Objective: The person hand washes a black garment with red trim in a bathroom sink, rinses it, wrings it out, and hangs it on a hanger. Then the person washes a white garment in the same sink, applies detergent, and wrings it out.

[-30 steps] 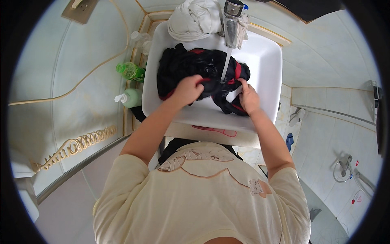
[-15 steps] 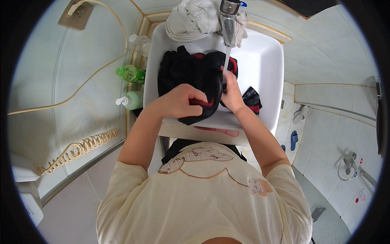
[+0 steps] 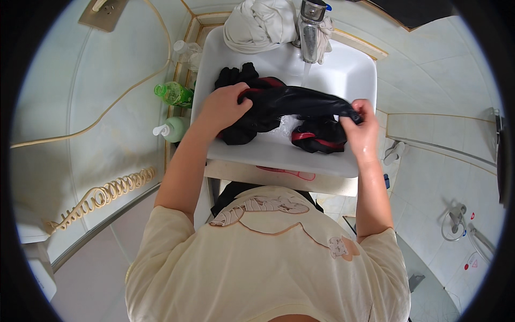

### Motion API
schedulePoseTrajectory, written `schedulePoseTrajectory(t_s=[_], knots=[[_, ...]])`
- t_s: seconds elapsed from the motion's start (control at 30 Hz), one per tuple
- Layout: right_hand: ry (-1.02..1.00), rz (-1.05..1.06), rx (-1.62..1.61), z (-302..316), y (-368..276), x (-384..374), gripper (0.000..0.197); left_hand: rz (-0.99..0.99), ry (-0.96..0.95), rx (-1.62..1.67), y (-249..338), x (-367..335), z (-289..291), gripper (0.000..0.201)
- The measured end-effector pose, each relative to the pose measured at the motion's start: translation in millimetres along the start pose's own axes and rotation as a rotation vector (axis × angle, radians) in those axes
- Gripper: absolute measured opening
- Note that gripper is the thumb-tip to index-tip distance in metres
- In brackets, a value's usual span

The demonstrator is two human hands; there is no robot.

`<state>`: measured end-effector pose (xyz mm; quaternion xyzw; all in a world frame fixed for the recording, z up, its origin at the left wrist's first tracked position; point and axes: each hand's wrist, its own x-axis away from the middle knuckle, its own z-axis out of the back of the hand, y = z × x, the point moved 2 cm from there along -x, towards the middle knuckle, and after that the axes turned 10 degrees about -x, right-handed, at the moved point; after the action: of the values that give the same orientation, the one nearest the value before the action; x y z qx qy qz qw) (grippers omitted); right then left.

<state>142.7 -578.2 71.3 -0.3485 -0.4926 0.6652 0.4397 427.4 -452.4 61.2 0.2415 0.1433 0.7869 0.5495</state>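
Observation:
A wet black garment with red parts [image 3: 300, 99] is stretched sideways across the white sink [image 3: 351, 70]. At its left end my left hand [image 3: 228, 107] is closed on the cloth, over the bunched dark fabric. My right hand [image 3: 361, 129] pinches the other end near the sink's right side. Below the taut stretch, a black-and-red bundle [image 3: 319, 137] rests in the basin; whether it is part of the same garment I cannot tell. Water runs from the metal faucet [image 3: 309, 40] behind the cloth, and splashes show under it.
White cloth [image 3: 260, 27] is heaped at the sink's back left corner. Along the left edge stand a clear bottle [image 3: 188, 52], a green bottle [image 3: 174, 94] and a pale green pump bottle [image 3: 173, 130]. A coiled cream hose [image 3: 107, 196] hangs on the left wall.
My right hand has moved right from under the water, drawing the black cloth out into a long stretch. My left hand has shifted up and left, still gripping the cloth.

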Motion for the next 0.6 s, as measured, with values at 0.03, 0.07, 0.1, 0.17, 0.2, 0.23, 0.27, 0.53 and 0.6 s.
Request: schedulePoseTrajectory(t_s=[0.03,0.07,0.1,0.17,0.2,0.23,0.27,0.53,0.6], knots=[[-0.029,0.044,0.193,-6.7,-5.7,5.8,0.027,-0.040,0.035,-0.113,-1.7,-3.4,-10.2,0.029],[-0.123,-0.070,0.241,-13.7,-6.2,12.2,0.028,-0.100,0.087,-0.218,-2.4,-5.7,-20.7,0.030],[-0.227,-0.101,0.313,-19.9,-5.8,18.2,0.030,-0.140,0.118,-0.329,-3.3,-8.2,-31.4,0.031],[-0.485,-0.242,0.308,-28.5,5.3,26.6,0.041,-0.341,0.200,-0.284,0.2,-10.4,-52.4,0.029],[-0.637,-0.296,0.305,-29.7,15.1,30.5,0.045,-0.430,0.214,-0.265,2.2,-10.4,-61.4,0.029],[-0.710,-0.371,0.186,-25.9,26.8,27.8,0.051,-0.468,0.163,-0.324,3.4,-9.9,-69.9,0.029],[-0.584,-0.353,0.088,-25.2,41.0,21.7,0.048,-0.463,0.136,-0.351,3.5,-9.3,-75.5,0.029],[-0.154,-0.143,0.402,-46.1,113.5,-35.3,0.027,-0.390,-0.203,-0.475,11.8,-6.6,-91.0,0.026],[-0.049,0.013,0.030,-53.9,95.4,-48.2,0.020,-0.327,-0.209,-0.442,11.3,-12.9,-93.1,0.025]])
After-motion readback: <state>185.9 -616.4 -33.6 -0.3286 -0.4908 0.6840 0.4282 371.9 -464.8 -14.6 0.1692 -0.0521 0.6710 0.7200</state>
